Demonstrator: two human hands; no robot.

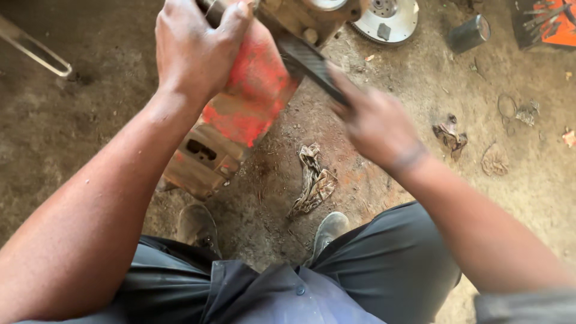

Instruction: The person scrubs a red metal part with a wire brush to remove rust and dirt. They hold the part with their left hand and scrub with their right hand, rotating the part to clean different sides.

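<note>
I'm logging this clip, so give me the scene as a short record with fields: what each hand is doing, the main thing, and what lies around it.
setting: dirt floor, seen from above
main thing: worn red machine body, held up off the floor
left hand: grips the machine body's top
right hand: blurred, on a dark ribbed strip at the machine body
on floor: rag, metal disc, can, orange box
feet: two dusty shoes

Dark grey trousers, blue-grey shirt, dusty grey shoes, bare forearms.
</note>
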